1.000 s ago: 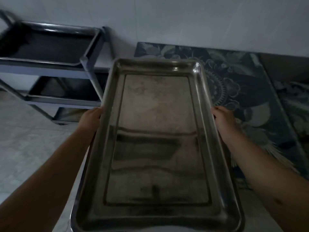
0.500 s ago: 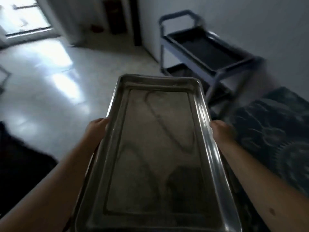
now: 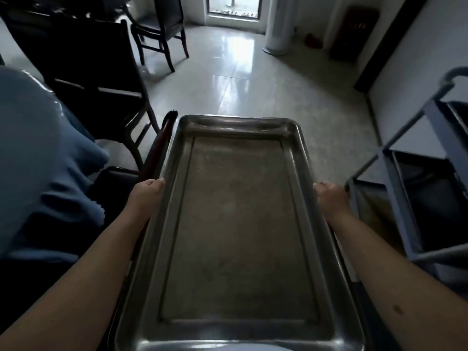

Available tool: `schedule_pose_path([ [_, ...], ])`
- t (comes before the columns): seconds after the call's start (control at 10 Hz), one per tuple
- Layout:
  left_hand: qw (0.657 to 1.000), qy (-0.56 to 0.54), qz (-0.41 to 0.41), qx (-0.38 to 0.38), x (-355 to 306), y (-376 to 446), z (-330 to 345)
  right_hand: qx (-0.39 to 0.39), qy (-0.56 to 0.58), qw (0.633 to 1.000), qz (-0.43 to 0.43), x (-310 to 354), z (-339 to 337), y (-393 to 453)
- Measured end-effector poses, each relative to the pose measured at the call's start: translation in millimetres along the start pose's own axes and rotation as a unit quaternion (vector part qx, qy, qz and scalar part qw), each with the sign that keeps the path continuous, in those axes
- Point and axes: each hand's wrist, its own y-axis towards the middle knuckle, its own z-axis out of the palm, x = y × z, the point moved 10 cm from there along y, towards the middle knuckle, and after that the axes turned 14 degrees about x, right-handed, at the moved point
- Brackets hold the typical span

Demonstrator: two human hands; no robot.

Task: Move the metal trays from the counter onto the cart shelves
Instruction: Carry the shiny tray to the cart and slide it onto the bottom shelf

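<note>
A large rectangular metal tray (image 3: 235, 224) fills the middle of the head view, held level in the air with its long axis pointing away from me. My left hand (image 3: 147, 196) grips its left rim about halfway along. On the opposite rim my right hand (image 3: 330, 198) grips at the same height. The tray holds nothing. The grey metal cart (image 3: 415, 198) stands at the right edge, its dark lower shelf (image 3: 435, 198) beside my right hand and its handle at the upper right.
A dark chair (image 3: 101, 97) stands left of the tray, a second chair (image 3: 162, 29) farther back. Blue cloth (image 3: 43, 160) covers a surface at the left. A glossy tiled floor (image 3: 253, 84) stretches ahead to a bright doorway.
The view has swung left: the cart slid from the upper middle to the right edge, and chairs and blue cloth came into view. Both hands keep the same grip on the tray.
</note>
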Motion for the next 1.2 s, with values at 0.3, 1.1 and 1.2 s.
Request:
schedule_pose_path([
  [0.3, 0.996, -0.058, 0.035, 0.064, -55.3, 144.9, -13.5, -0.059, 0.060, 0.996, 0.008, 51.6, -9.9, 90.0],
  [1.1, 0.988, 0.022, 0.105, 0.109, -377.3, 506.0, 172.7, -0.140, 0.081, 0.984, 0.067, 70.5, -220.9, 437.8],
  [1.2, 0.977, 0.043, 0.120, 0.171, -424.0, 541.7, 232.5, -0.198, 0.152, 0.962, 0.107, 35.5, -249.0, 435.3],
])
